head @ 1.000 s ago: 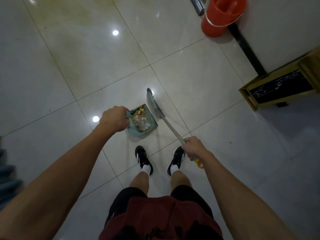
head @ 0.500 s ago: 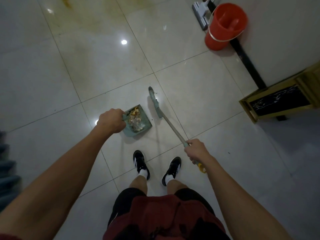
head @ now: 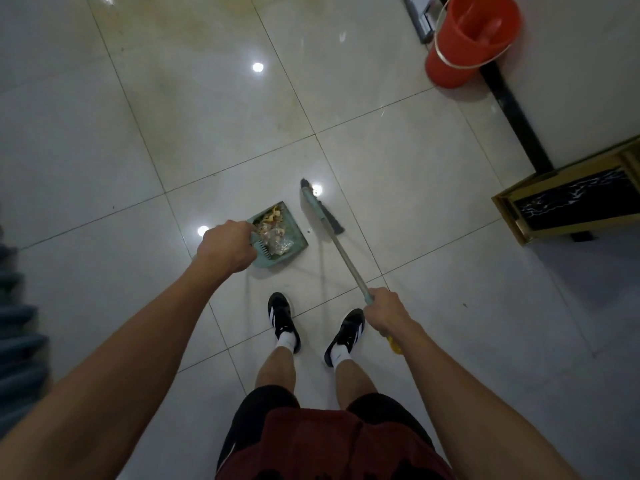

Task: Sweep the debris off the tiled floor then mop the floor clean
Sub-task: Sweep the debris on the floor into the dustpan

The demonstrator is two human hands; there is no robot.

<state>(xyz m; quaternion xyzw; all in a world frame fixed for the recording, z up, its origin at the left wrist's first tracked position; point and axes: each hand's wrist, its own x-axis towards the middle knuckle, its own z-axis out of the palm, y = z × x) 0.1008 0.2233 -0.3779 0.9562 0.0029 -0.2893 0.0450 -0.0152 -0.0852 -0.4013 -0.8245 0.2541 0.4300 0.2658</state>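
A green dustpan sits low over the white tiled floor just ahead of my feet, loaded with yellowish scraps and crumpled wrappers. My left hand grips its handle, which the fist hides. To its right lies the broom, its green head and dark bristles on the tile, its grey shaft running back to my right hand, which grips the shaft near its yellow end. A yellowish stain spreads over the far tiles.
An orange bucket stands at the far right by the wall, with a flat mop head beside it. A gold-framed black cabinet juts in at the right. Blue stair edges show at the left. My shoes stand behind the dustpan.
The view has tilted and shifted, so bucket and cabinet sit lower in frame. The broom head has turned slightly and stands a bit farther right of the dustpan. Both grips are unchanged.
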